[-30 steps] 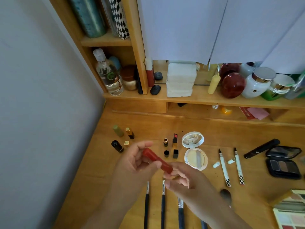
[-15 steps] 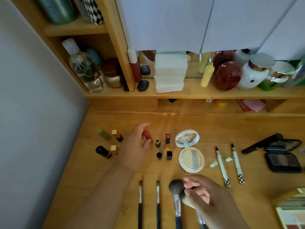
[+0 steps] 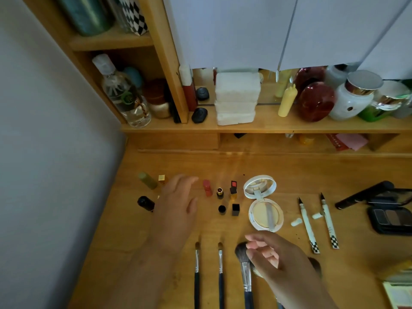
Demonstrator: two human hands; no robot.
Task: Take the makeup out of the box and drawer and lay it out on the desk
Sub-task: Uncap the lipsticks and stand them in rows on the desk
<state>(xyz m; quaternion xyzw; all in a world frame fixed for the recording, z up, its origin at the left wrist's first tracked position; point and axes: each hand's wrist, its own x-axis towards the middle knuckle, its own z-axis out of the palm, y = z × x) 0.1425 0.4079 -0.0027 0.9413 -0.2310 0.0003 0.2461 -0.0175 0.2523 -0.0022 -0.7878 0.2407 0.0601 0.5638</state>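
red lipstick [image 3: 207, 187] upright on desk [image 3: 278, 172]; left hand [image 3: 177, 205] spread empty; right hand [image 3: 277, 260] loosely curled, empty.

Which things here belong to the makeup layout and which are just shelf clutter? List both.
Job: red lipstick, open lipsticks, compact, eyeliners, brushes, eyeshadow, left hand.

Lying about: clear bottle, white stack, yellow bottle, red jar, white jar.
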